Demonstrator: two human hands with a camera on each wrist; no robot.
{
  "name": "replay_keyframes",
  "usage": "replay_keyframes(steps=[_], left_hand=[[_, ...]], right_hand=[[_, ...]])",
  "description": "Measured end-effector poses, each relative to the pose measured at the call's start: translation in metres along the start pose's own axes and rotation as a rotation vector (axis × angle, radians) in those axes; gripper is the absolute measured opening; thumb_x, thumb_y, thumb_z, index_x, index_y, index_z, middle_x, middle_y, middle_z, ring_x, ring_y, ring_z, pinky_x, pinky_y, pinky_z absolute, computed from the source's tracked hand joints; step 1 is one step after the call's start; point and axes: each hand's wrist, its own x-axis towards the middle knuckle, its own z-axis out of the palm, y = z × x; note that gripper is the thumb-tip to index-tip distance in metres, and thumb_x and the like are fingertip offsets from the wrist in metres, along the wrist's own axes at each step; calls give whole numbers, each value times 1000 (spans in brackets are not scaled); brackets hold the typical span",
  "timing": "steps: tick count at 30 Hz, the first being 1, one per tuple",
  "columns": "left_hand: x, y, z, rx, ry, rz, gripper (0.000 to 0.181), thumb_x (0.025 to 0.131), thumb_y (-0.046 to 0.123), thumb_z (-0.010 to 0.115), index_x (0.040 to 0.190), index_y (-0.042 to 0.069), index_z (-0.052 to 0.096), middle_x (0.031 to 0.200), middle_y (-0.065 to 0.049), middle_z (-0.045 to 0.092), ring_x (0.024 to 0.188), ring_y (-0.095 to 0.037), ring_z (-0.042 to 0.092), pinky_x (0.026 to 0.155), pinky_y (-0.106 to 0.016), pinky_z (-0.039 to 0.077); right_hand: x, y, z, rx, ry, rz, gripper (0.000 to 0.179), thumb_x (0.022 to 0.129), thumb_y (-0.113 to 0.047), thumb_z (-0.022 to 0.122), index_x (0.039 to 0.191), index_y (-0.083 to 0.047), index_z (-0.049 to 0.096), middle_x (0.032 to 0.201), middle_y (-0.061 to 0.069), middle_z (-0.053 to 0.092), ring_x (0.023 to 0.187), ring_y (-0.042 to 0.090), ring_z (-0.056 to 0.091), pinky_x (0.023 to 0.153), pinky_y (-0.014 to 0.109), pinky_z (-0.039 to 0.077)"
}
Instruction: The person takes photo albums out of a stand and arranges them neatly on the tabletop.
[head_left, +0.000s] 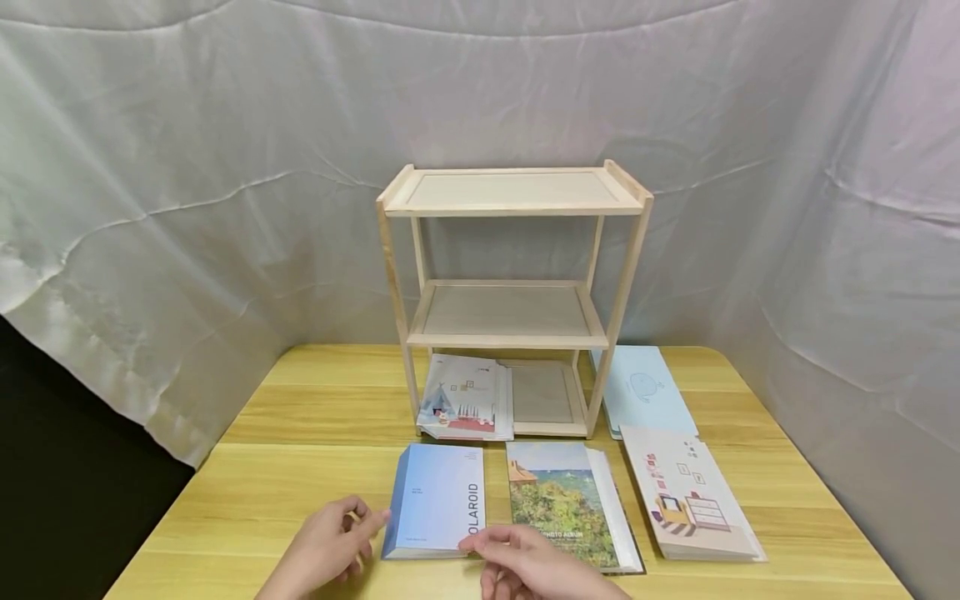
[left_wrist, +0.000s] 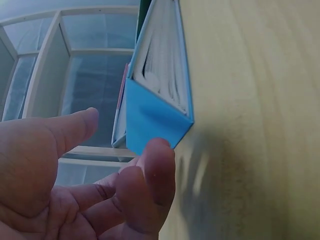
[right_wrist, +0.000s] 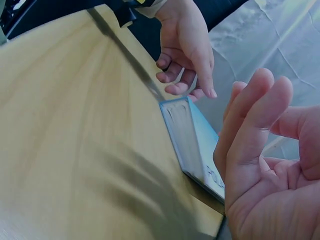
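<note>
A blue photo album [head_left: 435, 500] with "POLAROID" printed up its side lies flat on the table in front of the shelf. My left hand [head_left: 330, 537] is beside its spine, thumb and fingers loosely bent and spread apart. In the left wrist view the blue spine [left_wrist: 152, 117] shows just past those fingertips. By the lower right corner of this album is my right hand [head_left: 525, 562], its index finger overlapping the corner in the head view. From the right wrist, the right hand [right_wrist: 265, 160] shows relaxed fingers with nothing between them.
A photo album with a painted seaside cover [head_left: 558, 500] lies to the right, partly behind my right hand. Further right are an album with a furniture drawing [head_left: 693, 500] and a pale blue one [head_left: 645, 387]. A wooden three-tier shelf [head_left: 517, 340] holds another illustrated album [head_left: 465, 400] at bottom left.
</note>
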Motion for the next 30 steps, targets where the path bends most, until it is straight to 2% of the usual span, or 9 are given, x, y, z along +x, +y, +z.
replay_keyframes(steps=[7,18,24,30], left_hand=[[8,4,-7,-43,-2,75,38,108,40,65,103,2,66,76,-7,68,53,-17,60,46,-27,52],[33,13,-11,-53,28,96,39,108,40,64,105,1,69,80,-9,70,52,-17,61,46,-26,52],[46,23,-9,-32,66,70,39,109,41,64,106,3,71,80,-8,71,51,-17,61,46,-28,51],[58,31,-7,-89,83,33,38,109,38,64,108,1,71,79,-11,71,53,-19,62,46,-25,48]], right_hand=[[-3,-12,-12,4,58,-25,51,113,-34,54,151,1,53,83,-6,70,58,-3,59,49,10,45],[-1,-32,-39,-60,133,-16,55,114,-35,53,155,1,48,87,-4,68,62,1,61,49,13,48],[4,-41,-53,-94,183,2,54,114,-35,54,153,1,48,85,-2,68,61,1,60,50,14,46],[12,-48,-64,-120,221,4,54,114,-39,54,148,3,48,84,-2,70,60,2,61,49,14,46]])
